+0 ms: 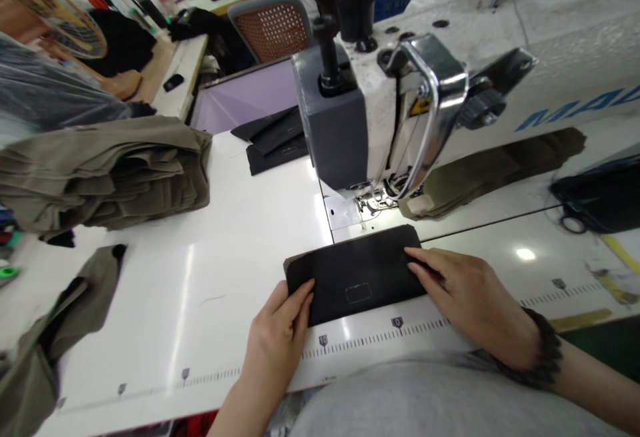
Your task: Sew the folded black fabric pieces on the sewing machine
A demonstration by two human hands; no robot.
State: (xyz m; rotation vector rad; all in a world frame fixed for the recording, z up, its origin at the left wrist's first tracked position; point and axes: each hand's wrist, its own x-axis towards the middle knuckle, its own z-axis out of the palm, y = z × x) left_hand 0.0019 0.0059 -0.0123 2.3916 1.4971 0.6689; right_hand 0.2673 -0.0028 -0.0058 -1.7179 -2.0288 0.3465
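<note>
A black fabric piece [370,267] with a small stitched rectangle lies before the sewing machine [330,123], an olive edge showing along its far side. My left hand [283,327] pinches its left end between thumb and fingers. At the opposite end, my right hand [463,293] grips the same piece, with a dark band around the wrist. Just beyond the fabric is the presser foot [377,202], apart from it.
A thick stack of olive fabric [110,170] rests at the left, and more olive pieces [495,167] lie under the machine arm. Black pieces [280,140] sit behind the needle area. A ruler strip [360,340] runs along the front edge. Beyond, a person sits on a chair [273,27].
</note>
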